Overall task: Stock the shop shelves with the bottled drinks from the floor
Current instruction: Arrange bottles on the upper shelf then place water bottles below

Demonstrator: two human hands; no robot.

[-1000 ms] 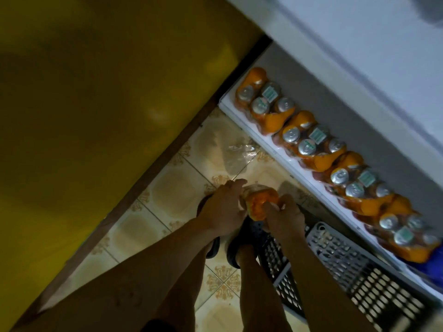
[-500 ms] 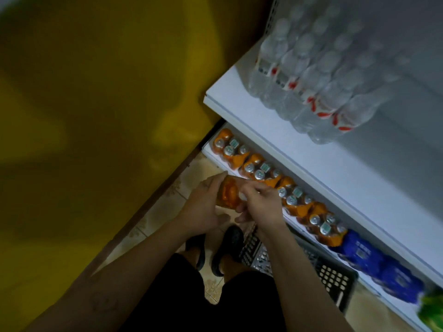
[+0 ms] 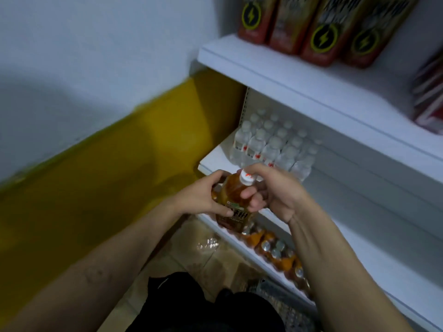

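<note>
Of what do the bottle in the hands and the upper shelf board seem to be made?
The bottle looks like clear glossy plastic: the amber drink shows through; its cap is opaque white, probably plastic. The shelf board seems smooth white painted metal or laminate; the picture cannot settle which.

left hand (image 3: pixel 199 200), right hand (image 3: pixel 275 190): bare | forearms (image 3: pixel 134 238): bare, faint mark on left | shorts (image 3: pixel 191 305): black

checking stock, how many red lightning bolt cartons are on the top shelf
4, in a row on the top shelf: leftmost carton, second, third, rightmost. More may hide behind.
</note>
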